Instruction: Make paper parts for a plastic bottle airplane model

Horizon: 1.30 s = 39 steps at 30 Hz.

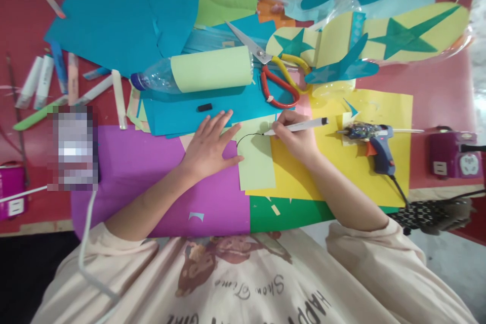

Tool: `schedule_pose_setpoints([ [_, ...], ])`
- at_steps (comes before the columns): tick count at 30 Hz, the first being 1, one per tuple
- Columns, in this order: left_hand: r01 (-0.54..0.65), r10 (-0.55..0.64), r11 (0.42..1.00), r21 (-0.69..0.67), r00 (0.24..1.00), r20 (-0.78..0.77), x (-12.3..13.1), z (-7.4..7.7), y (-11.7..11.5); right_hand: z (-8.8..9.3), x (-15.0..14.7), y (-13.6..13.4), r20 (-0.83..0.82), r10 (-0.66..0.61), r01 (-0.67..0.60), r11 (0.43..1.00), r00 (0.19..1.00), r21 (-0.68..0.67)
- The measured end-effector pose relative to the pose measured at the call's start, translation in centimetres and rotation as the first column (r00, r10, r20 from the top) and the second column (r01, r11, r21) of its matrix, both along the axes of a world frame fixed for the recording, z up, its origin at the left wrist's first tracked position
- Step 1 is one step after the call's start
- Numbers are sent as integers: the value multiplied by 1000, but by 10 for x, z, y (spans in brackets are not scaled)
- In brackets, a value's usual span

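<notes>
A pale green sheet of paper (256, 167) lies across the seam of the purple and yellow sheets. My right hand (296, 136) is closed round a white marker (299, 126), its tip touching the paper at the end of a thin black curved line. My left hand (211, 146) lies flat with fingers spread, its fingertips at the paper's left edge. A small black marker cap (205, 107) rests on blue paper just beyond the left fingers. Farther back lies a plastic bottle (210, 70) wrapped in pale green paper, beside red-and-yellow-handled scissors (279, 68).
A blue glue gun (379, 144) lies on yellow paper (330, 177) at right. A decorated bottle plane (341, 45) stands behind it. Several markers (44, 81) and a phone (76, 149) with a white cable are at left. Purple paper (152, 162) covers the near left.
</notes>
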<state>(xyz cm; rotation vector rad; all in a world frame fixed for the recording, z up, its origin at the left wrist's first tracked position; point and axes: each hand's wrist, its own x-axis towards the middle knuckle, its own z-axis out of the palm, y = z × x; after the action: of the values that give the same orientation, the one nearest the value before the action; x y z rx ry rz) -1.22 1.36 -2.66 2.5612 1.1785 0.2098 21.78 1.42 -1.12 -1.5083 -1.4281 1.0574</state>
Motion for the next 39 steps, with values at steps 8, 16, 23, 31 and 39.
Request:
schedule_pose_setpoints([
  [8,-1,1,1000,-25,1000,2,1,3,1,1,-3,0,38,26,-26,1000,999,-8],
  [16,-7,6,999,-41,1000,-12,1,3,0,1,2,2,-21,-4,4,1000,1000,-4],
  [23,-1,1,999,-44,1000,-16,2,5,1,3,0,2,4,21,-21,999,1000,-27],
  [31,-12,12,999,-47,1000,-11,2,5,1,4,5,4,-30,64,-66,995,998,-72],
  [39,-16,17,999,-52,1000,2,2,5,1,6,4,5,22,68,-67,997,997,-48],
])
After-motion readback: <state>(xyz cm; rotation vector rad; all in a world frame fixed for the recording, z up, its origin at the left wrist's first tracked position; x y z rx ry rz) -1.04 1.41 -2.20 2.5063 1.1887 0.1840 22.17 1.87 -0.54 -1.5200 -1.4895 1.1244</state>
